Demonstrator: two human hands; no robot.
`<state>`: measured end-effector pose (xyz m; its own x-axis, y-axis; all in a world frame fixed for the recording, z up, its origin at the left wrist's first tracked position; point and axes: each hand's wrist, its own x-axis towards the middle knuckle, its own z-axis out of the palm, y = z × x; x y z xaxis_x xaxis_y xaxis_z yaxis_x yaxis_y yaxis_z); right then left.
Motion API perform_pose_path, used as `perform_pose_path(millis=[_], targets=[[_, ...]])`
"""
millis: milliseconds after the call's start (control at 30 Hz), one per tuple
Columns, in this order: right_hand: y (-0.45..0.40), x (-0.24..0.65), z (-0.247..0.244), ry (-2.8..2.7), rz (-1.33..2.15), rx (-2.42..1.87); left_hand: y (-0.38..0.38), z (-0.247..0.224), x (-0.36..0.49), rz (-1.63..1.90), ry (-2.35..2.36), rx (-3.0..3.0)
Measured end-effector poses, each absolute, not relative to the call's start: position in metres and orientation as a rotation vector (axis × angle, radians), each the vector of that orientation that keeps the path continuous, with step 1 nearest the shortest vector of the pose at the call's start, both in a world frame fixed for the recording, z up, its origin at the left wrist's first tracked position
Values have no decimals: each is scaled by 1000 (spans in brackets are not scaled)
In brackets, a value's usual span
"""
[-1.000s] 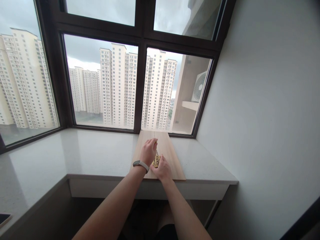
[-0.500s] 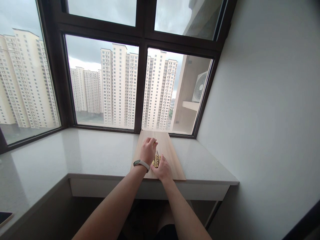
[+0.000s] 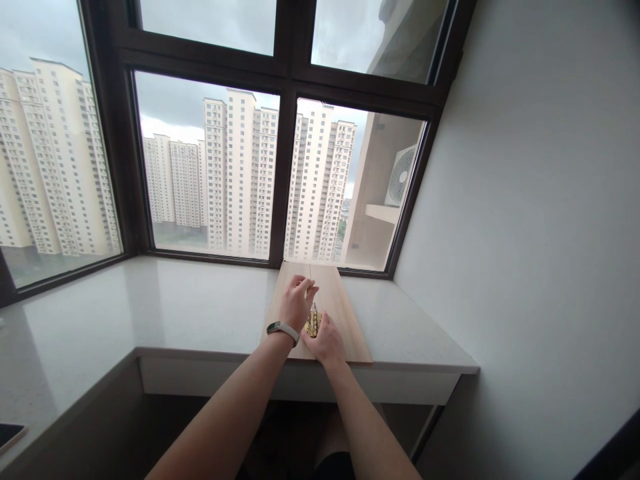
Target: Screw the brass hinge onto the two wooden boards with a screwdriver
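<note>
Gold model (image 3: 313, 325) grasped in right hand (image 3: 327, 341), left hand (image 3: 297, 300) pinching small gold piece (image 3: 309, 289)

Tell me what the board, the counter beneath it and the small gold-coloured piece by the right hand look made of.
Board: wood or wood-look laminate, matt; pale tan with lengthwise streaks.
Counter: likely natural or engineered stone, polished; whitish, with glossy reflections.
Gold-coloured piece: perhaps metal, somewhat shiny, judging by its yellow tone; too small to be sure.
</note>
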<state>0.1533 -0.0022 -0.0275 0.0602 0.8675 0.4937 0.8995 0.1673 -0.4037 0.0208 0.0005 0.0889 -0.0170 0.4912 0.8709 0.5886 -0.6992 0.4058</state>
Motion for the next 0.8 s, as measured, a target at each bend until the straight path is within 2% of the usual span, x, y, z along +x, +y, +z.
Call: perform_pose_path(millis=[400,800], targets=[[-4,153,-25,-1788,-80,-1661,7,84,23,-1892,-1318,-2141],[-6,153,-23,-1791,-84,-1644,1,90,24,-1913,-1166,-2190]])
